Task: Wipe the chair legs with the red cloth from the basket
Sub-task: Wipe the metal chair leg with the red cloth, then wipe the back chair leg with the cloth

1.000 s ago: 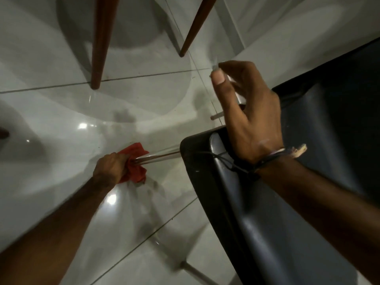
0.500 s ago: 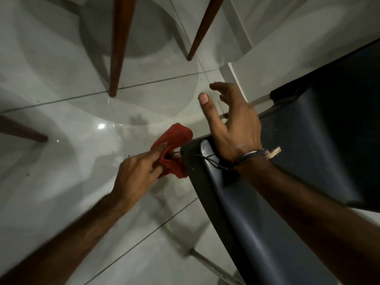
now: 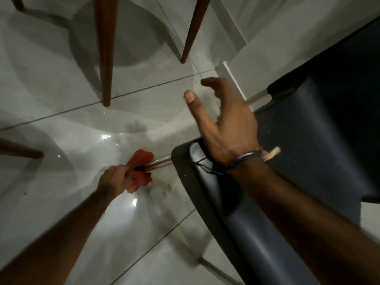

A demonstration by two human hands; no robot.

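Observation:
A black chair (image 3: 308,153) fills the right of the head view, seen from above. One of its shiny metal legs (image 3: 159,163) slants down to the left from under the seat corner. My left hand (image 3: 114,179) grips the red cloth (image 3: 140,171), which is wrapped around the lower part of that leg. My right hand (image 3: 223,124) rests by the wrist on the seat's front corner, fingers spread and holding nothing. Another metal leg (image 3: 218,269) shows at the bottom, and a third (image 3: 257,97) near the wall.
Two brown wooden legs (image 3: 106,52) (image 3: 191,29) of other furniture stand on the glossy white tiled floor (image 3: 51,89) ahead. A third wooden leg (image 3: 20,151) enters from the left edge. A white wall (image 3: 287,38) rises at the upper right.
My left hand slid the red cloth up the metal leg to the seat, then back down towards the floor. My right hand stayed on the seat corner.

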